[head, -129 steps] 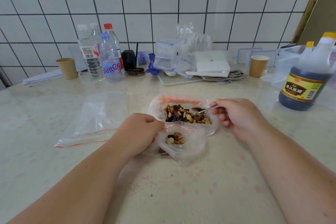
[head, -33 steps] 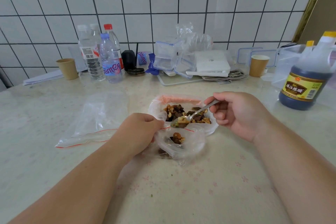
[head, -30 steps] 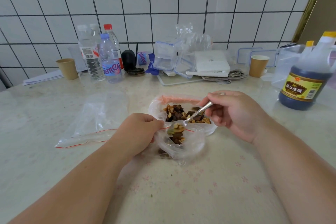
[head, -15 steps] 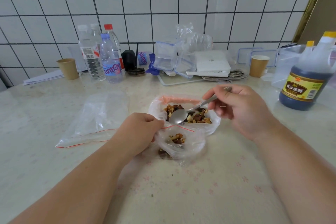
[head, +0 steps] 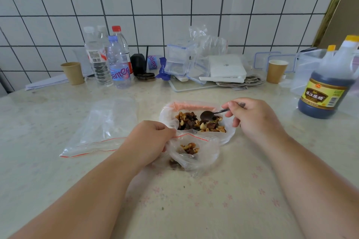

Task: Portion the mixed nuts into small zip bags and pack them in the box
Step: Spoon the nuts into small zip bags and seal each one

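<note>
Few nuts in small zip bag (head: 194, 151); we keep left hand (head: 149, 141) pinching rim wide, right hand (head: 252, 118) gripping spoon (head: 208, 115), seemingly empty, scoop modestly from mixed nuts (head: 198, 122).

A pale marbled bench (head: 58, 170) is being lit by soft, even light. Behind the bench, a wall of white square tiles (head: 174, 6) with dark grout is being bordered by a brass-coloured strip (head: 333, 5) at its right.
</note>
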`<state>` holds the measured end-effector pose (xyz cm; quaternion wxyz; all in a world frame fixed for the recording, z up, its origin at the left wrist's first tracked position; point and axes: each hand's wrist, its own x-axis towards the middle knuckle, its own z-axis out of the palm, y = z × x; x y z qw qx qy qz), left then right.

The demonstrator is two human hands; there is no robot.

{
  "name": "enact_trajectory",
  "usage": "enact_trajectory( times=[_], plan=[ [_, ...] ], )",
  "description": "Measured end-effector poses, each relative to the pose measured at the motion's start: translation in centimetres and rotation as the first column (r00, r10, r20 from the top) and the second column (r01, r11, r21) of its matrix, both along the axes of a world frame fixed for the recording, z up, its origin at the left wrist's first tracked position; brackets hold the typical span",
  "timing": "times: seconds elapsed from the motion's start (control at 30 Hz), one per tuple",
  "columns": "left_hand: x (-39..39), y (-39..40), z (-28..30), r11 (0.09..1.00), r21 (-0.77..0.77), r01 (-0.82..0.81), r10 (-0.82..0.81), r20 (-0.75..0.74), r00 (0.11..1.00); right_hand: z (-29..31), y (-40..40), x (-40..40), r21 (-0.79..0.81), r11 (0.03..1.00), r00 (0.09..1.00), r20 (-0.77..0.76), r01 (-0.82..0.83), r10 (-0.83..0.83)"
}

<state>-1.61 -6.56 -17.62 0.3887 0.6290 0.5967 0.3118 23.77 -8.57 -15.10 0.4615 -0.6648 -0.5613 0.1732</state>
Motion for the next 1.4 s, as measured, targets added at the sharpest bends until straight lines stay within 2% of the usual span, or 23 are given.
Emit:
enact_trajectory(
  times=[0.1,0.17,0.4,0.57,0.7,0.87,1.07,1.27,1.4],
  plan=[
    [0.0,0.0,0.0,1.0,0.0,-0.004,0.004,0.003,1.0,-0.2,0.4,0.5,-0.007,1.0,0.962,-0.272,0.02,-0.021],
    [0.0,0.0,0.0,1.0,0.002,-0.003,0.003,-0.004,1.0,-0.4,0.7,0.6,-0.037,0.999,0.925,-0.377,0.022,-0.034],
    [0.1,0.0,0.0,1.0,-0.005,0.004,-0.004,0.005,1.0,-0.8,1.2,0.2,-0.11,0.99,0.871,-0.49,-0.084,0.019],
    [0.1,-0.1,0.1,1.0,-0.008,0.004,-0.004,-0.003,1.0,-0.9,1.7,0.3,-0.172,0.984,0.753,-0.653,-0.052,-0.075],
    [0.0,-0.1,0.3,1.0,-0.025,0.008,-0.007,0.006,1.0,-0.8,1.7,0.5,-0.162,0.987,0.652,-0.75,-0.023,-0.107],
    [0.1,-0.1,0.4,0.999,-0.046,0.005,-0.003,0.03,1.0,-0.3,1.5,0.5,-0.112,0.994,0.57,-0.818,-0.017,-0.083],
    [0.1,-0.2,0.3,0.999,-0.041,-0.002,0.004,0.041,0.999,0.5,0.8,0.1,-0.031,0.986,0.501,-0.863,-0.167,0.058],
    [0.0,-0.2,0.4,0.999,-0.048,-0.009,0.011,0.04,0.999,1.2,-0.2,-0.8,0.008,0.945,0.525,-0.829,-0.327,0.189],
    [0.1,-0.3,0.4,0.999,-0.049,0.0,0.002,0.028,1.0,1.1,-0.4,-1.3,0.044,0.928,0.609,-0.742,-0.371,0.279]
  ],
)
